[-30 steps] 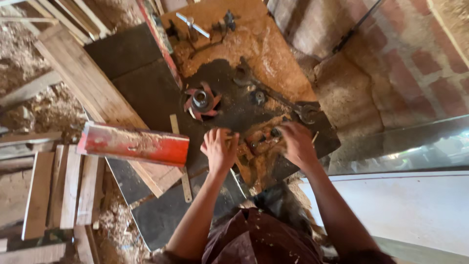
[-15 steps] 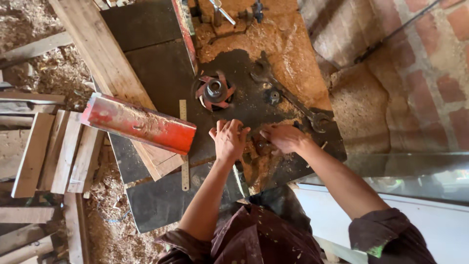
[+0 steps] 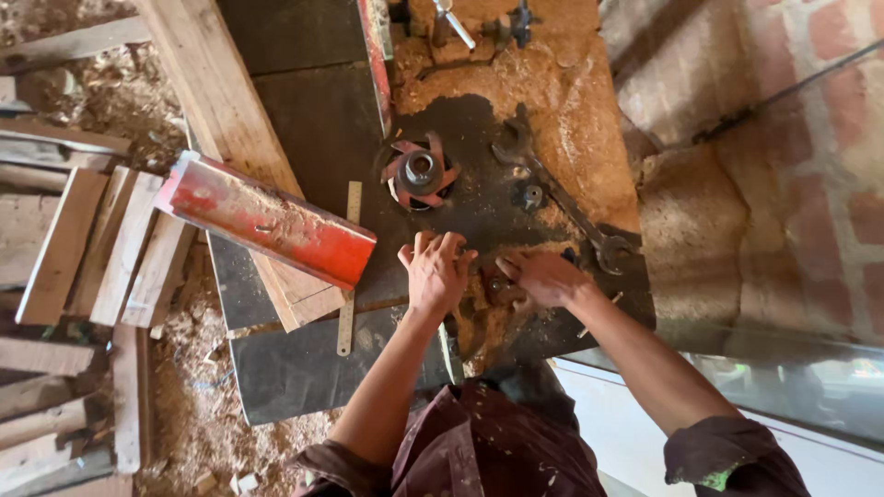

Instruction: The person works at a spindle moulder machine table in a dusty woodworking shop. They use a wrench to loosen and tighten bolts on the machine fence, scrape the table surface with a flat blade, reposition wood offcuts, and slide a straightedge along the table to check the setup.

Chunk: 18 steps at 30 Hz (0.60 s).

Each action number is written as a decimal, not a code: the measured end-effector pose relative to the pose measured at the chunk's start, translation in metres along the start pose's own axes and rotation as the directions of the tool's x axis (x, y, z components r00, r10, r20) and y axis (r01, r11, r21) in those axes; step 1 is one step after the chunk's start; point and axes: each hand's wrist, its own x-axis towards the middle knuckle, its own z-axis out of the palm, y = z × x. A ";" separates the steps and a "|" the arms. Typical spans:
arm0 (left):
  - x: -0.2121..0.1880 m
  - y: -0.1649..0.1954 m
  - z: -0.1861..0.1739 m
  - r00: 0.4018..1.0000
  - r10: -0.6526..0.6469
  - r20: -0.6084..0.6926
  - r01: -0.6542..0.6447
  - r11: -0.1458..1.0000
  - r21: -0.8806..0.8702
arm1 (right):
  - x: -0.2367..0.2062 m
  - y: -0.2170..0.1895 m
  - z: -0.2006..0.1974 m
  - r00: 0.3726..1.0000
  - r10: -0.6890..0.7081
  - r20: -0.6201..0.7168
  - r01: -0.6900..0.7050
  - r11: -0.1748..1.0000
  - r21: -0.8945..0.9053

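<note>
- Sawdust lies thick over the dark metal tabletop (image 3: 304,368) of a woodworking machine, with a brick wall (image 3: 792,120) on the right.
- Nearest, the left hand (image 3: 435,272) rests flat, fingers spread wide, holding nothing.
- Just beside it, the right hand (image 3: 543,278) has its fingers curled down over a small dusty metal fitting (image 3: 497,290) (whether they grip it, I cannot tell).
- To work this well, I judge, press the left palm firm and keep both hands back from the cutter.
- Farther off: a long grey open-ended spanner (image 3: 562,198), a red-bladed round cutter head (image 3: 420,171), a steel ruler (image 3: 348,267).
- A red-painted metal bar (image 3: 267,218) lies left, across wooden planks (image 3: 221,101).
</note>
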 end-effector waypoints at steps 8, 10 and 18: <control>0.001 0.005 0.009 0.999 -0.014 -0.029 0.017 0.994 0.107 | -0.020 0.014 -0.006 0.997 0.071 -0.030 -0.067 0.991 0.120; 0.000 0.009 0.012 0.997 -0.044 -0.057 0.052 0.986 0.158 | -0.038 0.038 -0.018 0.968 0.162 -0.193 -0.077 0.919 0.386; 0.005 0.016 0.016 0.996 -0.087 -0.030 0.092 0.951 0.295 | -0.073 0.091 -0.004 0.988 0.153 -0.016 -0.144 0.957 0.253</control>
